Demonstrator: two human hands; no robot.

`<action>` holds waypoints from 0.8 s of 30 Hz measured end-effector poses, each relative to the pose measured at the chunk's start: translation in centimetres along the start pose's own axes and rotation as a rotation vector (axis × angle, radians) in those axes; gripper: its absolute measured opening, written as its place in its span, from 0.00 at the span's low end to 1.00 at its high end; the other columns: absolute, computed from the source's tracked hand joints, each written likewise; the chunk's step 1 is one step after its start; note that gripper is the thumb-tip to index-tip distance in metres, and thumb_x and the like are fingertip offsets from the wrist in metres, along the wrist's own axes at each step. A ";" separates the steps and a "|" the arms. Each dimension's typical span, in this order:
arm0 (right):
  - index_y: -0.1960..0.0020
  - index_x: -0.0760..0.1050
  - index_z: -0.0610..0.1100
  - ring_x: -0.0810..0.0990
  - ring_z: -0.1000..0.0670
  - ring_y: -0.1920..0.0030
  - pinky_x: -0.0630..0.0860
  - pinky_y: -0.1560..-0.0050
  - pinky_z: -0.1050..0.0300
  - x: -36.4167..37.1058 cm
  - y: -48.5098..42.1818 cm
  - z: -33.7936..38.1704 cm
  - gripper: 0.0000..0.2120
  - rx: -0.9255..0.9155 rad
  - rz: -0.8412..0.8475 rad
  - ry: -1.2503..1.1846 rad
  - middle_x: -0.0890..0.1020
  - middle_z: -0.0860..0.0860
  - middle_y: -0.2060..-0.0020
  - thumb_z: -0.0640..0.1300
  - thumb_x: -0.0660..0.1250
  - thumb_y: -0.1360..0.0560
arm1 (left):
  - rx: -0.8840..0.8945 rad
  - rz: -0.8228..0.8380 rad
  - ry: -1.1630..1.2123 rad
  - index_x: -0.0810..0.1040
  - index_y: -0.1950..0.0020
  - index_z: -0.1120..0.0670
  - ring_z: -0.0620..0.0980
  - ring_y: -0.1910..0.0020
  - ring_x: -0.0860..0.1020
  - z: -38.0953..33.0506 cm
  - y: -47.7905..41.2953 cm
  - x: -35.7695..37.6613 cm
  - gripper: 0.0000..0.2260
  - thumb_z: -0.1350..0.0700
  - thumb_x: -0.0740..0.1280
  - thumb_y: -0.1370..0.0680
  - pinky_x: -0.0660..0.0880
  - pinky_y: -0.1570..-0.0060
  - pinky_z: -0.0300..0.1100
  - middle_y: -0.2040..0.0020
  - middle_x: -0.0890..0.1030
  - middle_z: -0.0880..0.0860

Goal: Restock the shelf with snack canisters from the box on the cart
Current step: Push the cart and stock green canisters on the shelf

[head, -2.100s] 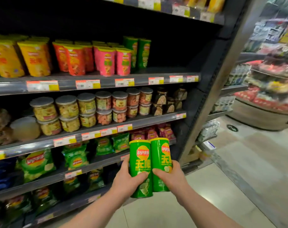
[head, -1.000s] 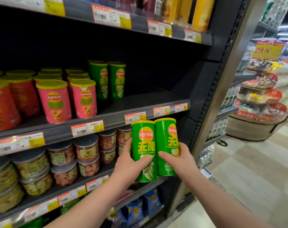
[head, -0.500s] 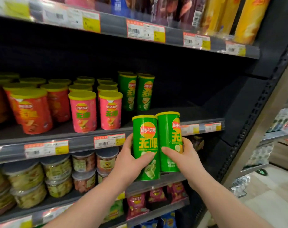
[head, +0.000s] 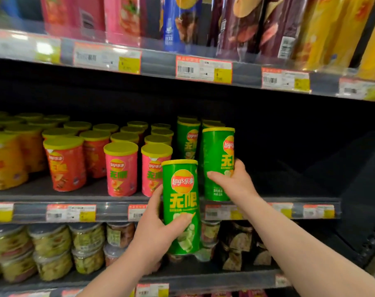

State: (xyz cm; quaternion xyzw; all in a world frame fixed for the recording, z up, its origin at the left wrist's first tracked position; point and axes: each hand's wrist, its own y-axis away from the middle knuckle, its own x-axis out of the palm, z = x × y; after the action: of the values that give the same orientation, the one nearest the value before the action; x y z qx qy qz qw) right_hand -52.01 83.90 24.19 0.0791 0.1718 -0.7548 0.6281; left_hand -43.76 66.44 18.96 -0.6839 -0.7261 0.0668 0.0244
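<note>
Landmark: the green canister row (head: 187, 139) standing at the back of the middle shelf (head: 109, 211), just right of the pink canisters (head: 121, 169).

Change in the pair: half a second ago both held cans were riding side by side below the shelf edge; now they are splitting, the right one moving ahead and the left one hanging back.

Right hand (head: 236, 182): it is wrapping the right-hand green canister (head: 217, 159) at its lower half, thumb across the front, other fingers hidden behind the can, and is carrying it over the shelf lip to a spot just in front of the landmark row and slightly to its right.

Base of that can: it is sitting about level with the shelf edge; whether it is touching the board I cannot tell.

Left hand (head: 158, 228): it is gripping the left-hand green canister (head: 181, 205) low down, thumb pressing across the front, fingers curling out of sight behind, holding it upright in front of the price strip, lower than the landmark row and nearer the person.

Meaning for the task: placing is probably starting, one can at a time, extending the green row forward.

Room: dark bare shelf is lying open to the right of the landmark.

Box and cart: not in view.
</note>
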 end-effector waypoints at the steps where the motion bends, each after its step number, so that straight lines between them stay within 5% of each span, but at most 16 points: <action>1: 0.34 0.64 0.44 0.79 0.47 0.47 0.77 0.47 0.52 0.4 -0.8 0.0 0.31 -0.001 0.012 -0.005 0.78 0.46 0.45 0.45 0.75 0.32 | 0.009 -0.018 -0.011 0.63 0.35 0.34 0.40 0.47 0.79 0.0 -0.1 -0.1 0.38 0.43 0.74 0.42 0.76 0.45 0.44 0.42 0.78 0.41; 4: 0.33 0.62 0.42 0.78 0.48 0.49 0.76 0.49 0.54 1.8 -2.8 0.1 0.34 -0.029 0.020 0.004 0.77 0.47 0.47 0.44 0.76 0.33 | 0.012 -0.062 -0.028 0.64 0.30 0.38 0.40 0.50 0.81 0.1 -0.3 -0.3 0.43 0.41 0.74 0.45 0.78 0.46 0.46 0.44 0.81 0.42; 10: 0.34 0.60 0.43 0.75 0.45 0.42 0.72 0.45 0.54 4.7 -5.9 -0.2 0.36 -0.055 0.078 0.055 0.74 0.46 0.41 0.44 0.77 0.34 | 0.006 -0.163 -0.012 0.62 0.44 0.27 0.38 0.51 0.81 -0.4 -0.1 -0.8 0.34 0.41 0.74 0.45 0.78 0.50 0.43 0.45 0.80 0.41; 14: 0.31 0.57 0.43 0.74 0.43 0.38 0.72 0.40 0.51 6.2 -7.5 -0.4 0.39 -0.020 0.146 0.118 0.73 0.44 0.36 0.46 0.77 0.33 | 0.010 -0.218 0.008 0.60 0.40 0.33 0.29 0.56 0.78 -0.6 0.2 -0.9 0.32 0.51 0.76 0.34 0.72 0.60 0.31 0.48 0.77 0.36; 19: 0.27 0.51 0.42 0.72 0.43 0.36 0.70 0.40 0.53 6.4 -7.9 -0.9 0.39 0.016 0.237 0.225 0.71 0.43 0.34 0.44 0.72 0.28 | -0.014 -0.232 -0.001 0.64 0.43 0.31 0.30 0.53 0.78 -0.3 0.3 -0.9 0.35 0.40 0.73 0.47 0.74 0.54 0.35 0.47 0.78 0.36; 24: 0.34 0.58 0.41 0.75 0.42 0.41 0.70 0.48 0.56 6.4 -8.1 -1.2 0.32 -0.029 0.229 0.281 0.74 0.44 0.40 0.45 0.72 0.29 | -0.017 -0.219 0.006 0.62 0.45 0.28 0.33 0.50 0.79 -0.4 0.1 -0.4 0.34 0.40 0.74 0.46 0.74 0.53 0.36 0.45 0.78 0.38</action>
State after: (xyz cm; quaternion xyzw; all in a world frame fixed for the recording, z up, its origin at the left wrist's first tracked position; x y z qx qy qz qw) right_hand -61.33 79.65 22.19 0.1938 0.2584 -0.6573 0.6809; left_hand -43.58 66.11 19.34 -0.6007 -0.7971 0.0553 0.0278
